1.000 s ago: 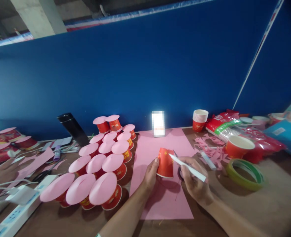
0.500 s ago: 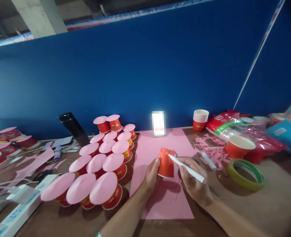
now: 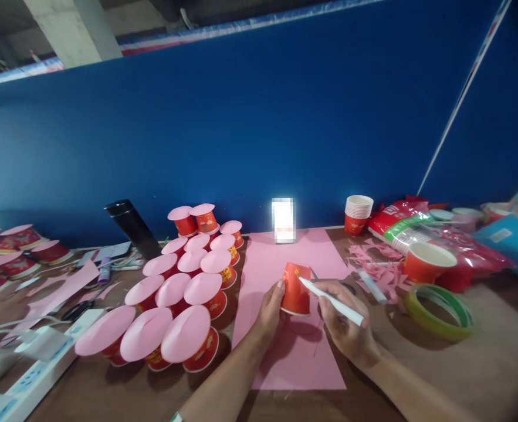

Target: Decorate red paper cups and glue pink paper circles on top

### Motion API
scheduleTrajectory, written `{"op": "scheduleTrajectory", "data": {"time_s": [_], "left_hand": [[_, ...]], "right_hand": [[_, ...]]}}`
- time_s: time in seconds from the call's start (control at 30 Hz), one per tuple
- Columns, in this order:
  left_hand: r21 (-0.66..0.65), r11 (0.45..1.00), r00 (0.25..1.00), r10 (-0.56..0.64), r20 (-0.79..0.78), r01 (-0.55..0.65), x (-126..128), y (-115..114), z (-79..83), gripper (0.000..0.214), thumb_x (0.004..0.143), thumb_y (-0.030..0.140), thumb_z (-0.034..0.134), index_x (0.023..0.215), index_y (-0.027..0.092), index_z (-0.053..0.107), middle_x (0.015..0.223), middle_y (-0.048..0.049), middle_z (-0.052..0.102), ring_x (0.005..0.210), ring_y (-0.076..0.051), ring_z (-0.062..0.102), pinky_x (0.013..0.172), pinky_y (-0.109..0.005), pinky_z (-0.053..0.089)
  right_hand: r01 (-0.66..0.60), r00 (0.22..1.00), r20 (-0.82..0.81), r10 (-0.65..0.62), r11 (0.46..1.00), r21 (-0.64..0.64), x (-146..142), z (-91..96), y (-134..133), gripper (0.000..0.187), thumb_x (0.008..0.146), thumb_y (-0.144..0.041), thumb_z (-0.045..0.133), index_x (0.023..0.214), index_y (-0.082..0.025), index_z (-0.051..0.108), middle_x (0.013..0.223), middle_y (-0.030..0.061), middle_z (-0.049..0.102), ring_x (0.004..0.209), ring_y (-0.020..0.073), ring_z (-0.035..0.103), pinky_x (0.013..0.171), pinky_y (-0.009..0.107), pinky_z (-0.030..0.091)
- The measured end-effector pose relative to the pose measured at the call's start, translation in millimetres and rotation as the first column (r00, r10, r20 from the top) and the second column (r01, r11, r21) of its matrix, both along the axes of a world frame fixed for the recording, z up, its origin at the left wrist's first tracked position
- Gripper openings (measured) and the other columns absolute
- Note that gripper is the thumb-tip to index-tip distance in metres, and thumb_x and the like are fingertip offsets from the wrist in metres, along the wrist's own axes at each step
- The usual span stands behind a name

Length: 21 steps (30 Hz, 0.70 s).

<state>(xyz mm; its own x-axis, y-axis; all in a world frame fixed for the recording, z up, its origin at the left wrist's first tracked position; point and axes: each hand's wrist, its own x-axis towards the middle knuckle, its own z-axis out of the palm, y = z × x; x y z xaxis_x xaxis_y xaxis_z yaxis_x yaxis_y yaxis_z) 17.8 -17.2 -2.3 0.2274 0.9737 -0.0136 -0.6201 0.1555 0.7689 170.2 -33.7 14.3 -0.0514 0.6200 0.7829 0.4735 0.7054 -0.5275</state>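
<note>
My left hand (image 3: 271, 309) is closed on the side of a red paper cup (image 3: 297, 296), which is upside down and slightly tilted above a pink paper sheet (image 3: 285, 357). In my right hand (image 3: 346, 325) is a white marker (image 3: 335, 303), gripped like a pen. The marker's tip is at the cup's wall near its upper end; whether it touches I cannot tell. A thin dark pointed thing shows behind the marker, too unclear to name. Faint curved lines mark the sheet below the cup.
Several red cups topped with pink paper discs (image 3: 186, 334) stand on the left, near a power strip (image 3: 43, 366) and a black bottle (image 3: 133, 228). Stacked cups (image 3: 358, 214), pink scraps (image 3: 388, 272), a single cup (image 3: 429, 262) and a tape roll (image 3: 439, 312) lie right. A blurred phone-like screen (image 3: 283, 220) stands behind.
Both hands, the cup and the marker keep nearly the same place. At the far left, another person's hand and a pale-topped cup have shifted out of clear view.
</note>
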Motion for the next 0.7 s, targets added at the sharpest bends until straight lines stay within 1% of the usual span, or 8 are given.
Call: {"op": "scheduleTrajectory", "data": {"time_s": [0.13,0.23,0.3,0.4,0.6,0.7], "left_hand": [[0.036,0.999,0.999,0.036,-0.007,-0.036,0.4,0.1,-0.8,0.033,0.082,0.046,0.055,0.088,0.014,0.064,0.08,-0.0064,0.063,0.08,-0.02,0.058,0.082,-0.035,0.042],[0.055,0.997,0.999,0.045,-0.006,-0.045,0.7,0.0,-1.3,0.033,0.085,0.044,0.053,0.088,0.013,0.064,0.077,-0.0054,0.06,0.072,-0.016,0.055,0.076,-0.032,0.043],[0.041,0.998,0.999,0.041,-0.009,-0.041,0.5,0.1,-1.5,0.035,0.084,0.045,0.053,0.089,0.013,0.064,0.078,-0.0056,0.06,0.071,-0.016,0.054,0.072,-0.03,0.043],[0.014,0.999,0.999,0.031,-0.019,-0.03,0.1,0.3,-1.4,0.037,0.082,0.048,0.055,0.091,0.013,0.064,0.08,-0.0062,0.061,0.073,-0.017,0.055,0.072,-0.031,0.044],[0.043,0.999,0.999,0.029,-0.041,-0.028,-0.2,0.2,-0.9,0.041,0.081,0.05,0.054,0.094,0.012,0.065,0.086,-0.0088,0.064,0.082,-0.021,0.058,0.08,-0.034,0.043],[0.028,0.999,0.998,0.032,-0.049,-0.03,-0.4,0.3,-1.4,0.042,0.079,0.051,0.057,0.094,0.012,0.065,0.087,-0.0095,0.065,0.087,-0.024,0.058,0.082,-0.036,0.042]], "right_hand": [[0.0,1.0,-0.003,0.0,1.0,0.014,0.5,1.2,-0.1,0.018,0.086,-0.015,0.048,0.101,-0.019,0.056,0.085,0.0056,0.064,0.075,0.0178,0.063,0.07,0.031,0.052],[0.007,1.0,-0.01,-0.007,1.0,0.013,0.5,2.2,0.0,0.017,0.087,-0.016,0.046,0.1,-0.019,0.056,0.085,0.006,0.064,0.076,0.0184,0.063,0.07,0.031,0.052],[0.013,1.0,-0.01,-0.013,1.0,0.006,0.3,2.9,0.0,0.016,0.088,-0.017,0.046,0.099,-0.019,0.057,0.084,0.006,0.064,0.075,0.0182,0.063,0.07,0.031,0.052],[0.026,1.0,-0.018,-0.026,1.0,0.009,-0.1,3.6,0.1,0.015,0.088,-0.017,0.047,0.099,-0.019,0.056,0.082,0.0055,0.064,0.073,0.0171,0.063,0.068,0.03,0.052],[0.034,0.999,-0.025,-0.033,0.999,0.043,-0.5,4.0,0.4,0.016,0.087,-0.013,0.046,0.099,-0.019,0.055,0.082,0.0057,0.063,0.073,0.0174,0.062,0.067,0.031,0.052],[0.034,0.999,-0.032,-0.033,0.999,0.042,-0.1,3.1,1.0,0.015,0.087,-0.013,0.047,0.098,-0.018,0.056,0.082,0.0051,0.063,0.073,0.017,0.062,0.068,0.031,0.052]]}}
